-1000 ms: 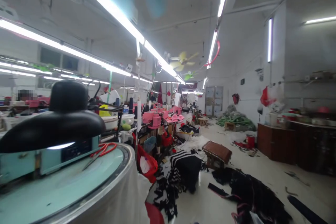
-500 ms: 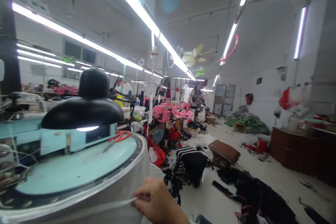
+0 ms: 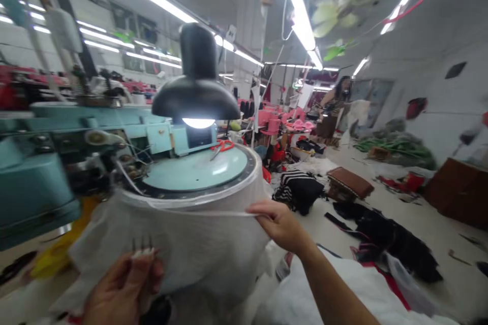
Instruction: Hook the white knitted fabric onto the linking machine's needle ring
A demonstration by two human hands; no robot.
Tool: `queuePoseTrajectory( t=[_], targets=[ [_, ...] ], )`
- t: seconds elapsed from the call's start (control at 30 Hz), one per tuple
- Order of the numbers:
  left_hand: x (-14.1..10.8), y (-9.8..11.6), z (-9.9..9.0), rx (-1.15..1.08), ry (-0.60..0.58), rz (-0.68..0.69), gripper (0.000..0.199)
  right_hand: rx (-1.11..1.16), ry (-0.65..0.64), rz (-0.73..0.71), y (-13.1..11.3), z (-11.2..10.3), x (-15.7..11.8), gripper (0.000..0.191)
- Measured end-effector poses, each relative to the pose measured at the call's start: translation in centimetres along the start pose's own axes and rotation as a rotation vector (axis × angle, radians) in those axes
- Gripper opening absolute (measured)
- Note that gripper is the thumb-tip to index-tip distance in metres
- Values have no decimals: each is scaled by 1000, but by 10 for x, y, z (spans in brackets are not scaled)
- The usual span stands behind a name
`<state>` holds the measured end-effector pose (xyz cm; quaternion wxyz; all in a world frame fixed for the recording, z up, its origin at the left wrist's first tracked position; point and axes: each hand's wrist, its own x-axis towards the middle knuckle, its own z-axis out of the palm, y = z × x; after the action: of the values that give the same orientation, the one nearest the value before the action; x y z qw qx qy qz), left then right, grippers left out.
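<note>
My right hand [image 3: 276, 221] pinches a thin white strip [image 3: 213, 213] that runs leftward along the front of the round machine. At the lower left my left hand [image 3: 127, 284] is closed on a small pronged tool [image 3: 143, 250], its dark prongs pointing up. White cloth [image 3: 183, 254] hangs below the rim of the machine's round light-blue plate [image 3: 179, 175]. On that plate lie red-handled scissors [image 3: 223, 145], beneath a black lamp [image 3: 196, 94] that is lit.
Teal machine parts [image 3: 34, 188] stand at the left. Black cloth [image 3: 396, 244], a brown stool [image 3: 349, 183] and striped fabric [image 3: 299, 188] are on the floor at right. A person [image 3: 337, 106] is farther back.
The view has swung left and down, so the machine appears more central. My left hand has come into view with the pronged tool. My right hand still pinches the white strip.
</note>
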<state>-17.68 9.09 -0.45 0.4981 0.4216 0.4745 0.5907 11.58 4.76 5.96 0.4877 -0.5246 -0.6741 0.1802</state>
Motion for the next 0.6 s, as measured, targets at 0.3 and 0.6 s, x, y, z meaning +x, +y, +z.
queuePoseTrajectory(
  t=[0.3,0.6],
  targets=[
    [8,24,3,-60,-168,76,52,-70,102,-117,-26,58,-8,25],
    [32,55,-9,-16,-367,70,50,53,-15,-112,-64,117,14,39]
  ],
)
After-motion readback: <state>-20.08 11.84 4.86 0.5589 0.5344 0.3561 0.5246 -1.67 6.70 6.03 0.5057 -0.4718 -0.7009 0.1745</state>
